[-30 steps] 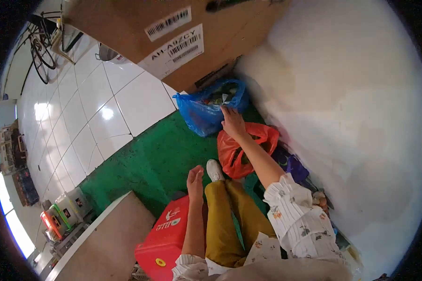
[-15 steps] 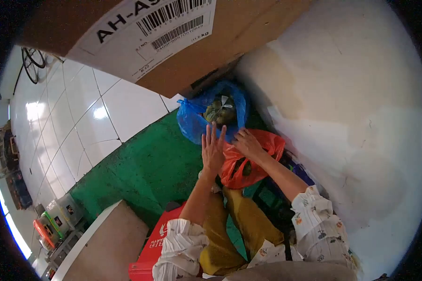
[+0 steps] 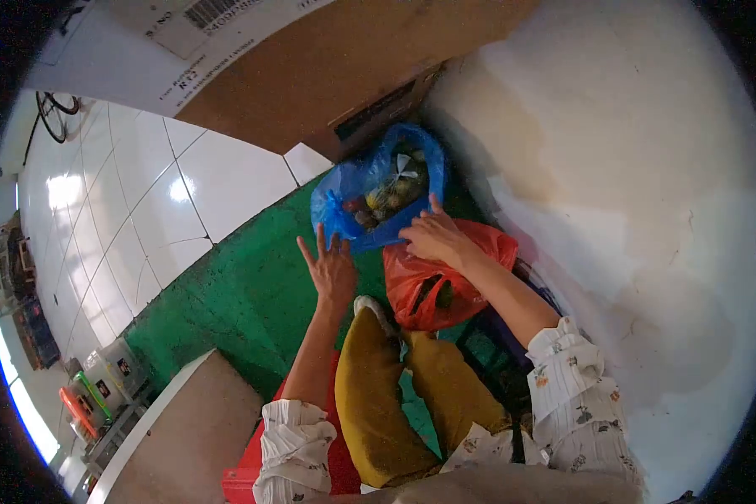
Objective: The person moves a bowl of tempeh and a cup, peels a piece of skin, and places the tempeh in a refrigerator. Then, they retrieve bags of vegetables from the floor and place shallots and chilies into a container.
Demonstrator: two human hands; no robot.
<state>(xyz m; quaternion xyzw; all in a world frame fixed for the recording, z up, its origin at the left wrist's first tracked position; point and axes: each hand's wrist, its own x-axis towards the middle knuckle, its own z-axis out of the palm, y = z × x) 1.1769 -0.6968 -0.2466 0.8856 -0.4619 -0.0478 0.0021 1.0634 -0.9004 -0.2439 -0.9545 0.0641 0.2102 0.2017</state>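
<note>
Hands, two, both bare: the left hand [image 3: 333, 270], fingers spread, was at the near left edge of the blue bag and held nothing visible; the right hand [image 3: 435, 238], one finger extended and the others bent, was at the blue bag's near right edge, over the red bag; whether it pinched any plastic, cannot tell. Plastic bags, two, on the green floor [image 3: 239, 277]: one blue bag [image 3: 332, 220], open, just beside the box, with one clear tied bag [image 3: 401, 186] and other items inside, too obscured to count; one red bag [image 3: 424, 302], nearer the person, with dark gaps in its folds. Box, one [image 3: 328, 80], cardboard, labelled. Shoe, one visible [image 3: 371, 310], white. Red bin, one [image 3: 343, 462], partly behind the left sleeve [image 3: 296, 449].
</note>
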